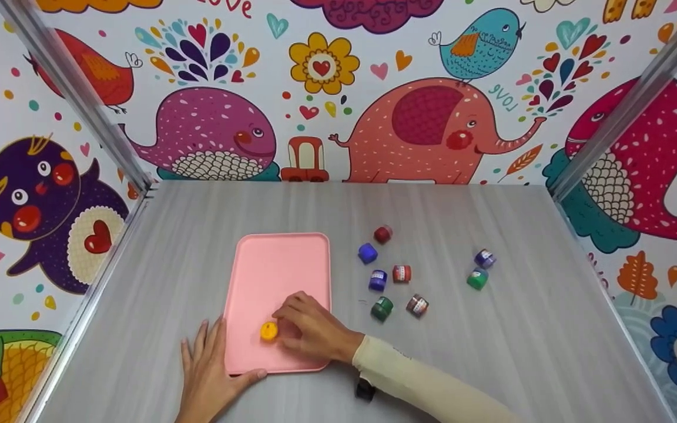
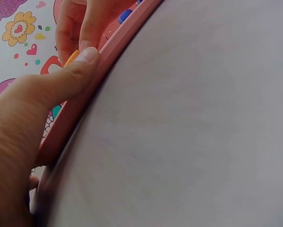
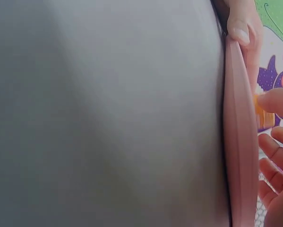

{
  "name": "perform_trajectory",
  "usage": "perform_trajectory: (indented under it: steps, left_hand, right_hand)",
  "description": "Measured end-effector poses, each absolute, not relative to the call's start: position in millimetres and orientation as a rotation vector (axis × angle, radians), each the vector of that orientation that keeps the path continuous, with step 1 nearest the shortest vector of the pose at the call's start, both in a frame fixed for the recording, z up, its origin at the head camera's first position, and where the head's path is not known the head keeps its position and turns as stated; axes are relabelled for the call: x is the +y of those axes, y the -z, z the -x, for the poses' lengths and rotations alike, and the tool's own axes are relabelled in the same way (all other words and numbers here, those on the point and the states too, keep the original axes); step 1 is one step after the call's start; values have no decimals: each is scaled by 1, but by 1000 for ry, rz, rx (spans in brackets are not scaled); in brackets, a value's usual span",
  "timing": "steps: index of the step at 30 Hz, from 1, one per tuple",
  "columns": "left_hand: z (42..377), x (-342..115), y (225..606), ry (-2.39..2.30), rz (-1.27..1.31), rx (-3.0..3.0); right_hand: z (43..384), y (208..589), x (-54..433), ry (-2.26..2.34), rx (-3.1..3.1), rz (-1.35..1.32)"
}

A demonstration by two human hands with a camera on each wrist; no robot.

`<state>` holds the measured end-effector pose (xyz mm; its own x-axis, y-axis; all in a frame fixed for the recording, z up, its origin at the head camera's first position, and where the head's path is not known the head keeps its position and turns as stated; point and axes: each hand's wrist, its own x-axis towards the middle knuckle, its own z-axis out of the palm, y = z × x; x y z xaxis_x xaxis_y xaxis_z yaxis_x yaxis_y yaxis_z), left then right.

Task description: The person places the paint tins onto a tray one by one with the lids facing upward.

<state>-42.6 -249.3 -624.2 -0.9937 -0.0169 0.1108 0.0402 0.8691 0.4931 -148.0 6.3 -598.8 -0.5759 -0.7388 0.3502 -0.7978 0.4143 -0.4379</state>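
A pink tray (image 1: 282,264) lies on the table with a small yellow paint jar (image 1: 269,332) on its near half. My right hand (image 1: 315,329) is over the tray and pinches the jar's right side with thumb and index finger; the other fingers are loosely bent. In the right wrist view the thumb meets the yellow jar (image 3: 265,116) just above the tray's rim (image 3: 240,137). My left hand (image 1: 212,367) rests at the tray's near left corner, fingers straight and spread along the outer side. Its thumb (image 2: 77,71) lies on the rim.
Right of the tray stand several small paint jars, among them a dark red jar (image 1: 382,234), a blue jar (image 1: 368,253), a red jar (image 1: 401,274) and a dark green jar (image 1: 382,308). Farther right, a green jar (image 1: 478,279) touches a dark blue jar (image 1: 485,258). Patterned walls border the table.
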Motion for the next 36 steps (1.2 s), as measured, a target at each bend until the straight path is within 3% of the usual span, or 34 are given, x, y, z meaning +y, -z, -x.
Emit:
perform_trajectory:
  steps: [13, 36]
  left_hand:
    - [44, -249, 619, 747, -61, -3029]
    - [43, -249, 624, 811, 27, -2928]
  right_hand:
    - [162, 588, 51, -1008, -2653, -1289]
    - [188, 580, 142, -1009, -2497, -1098]
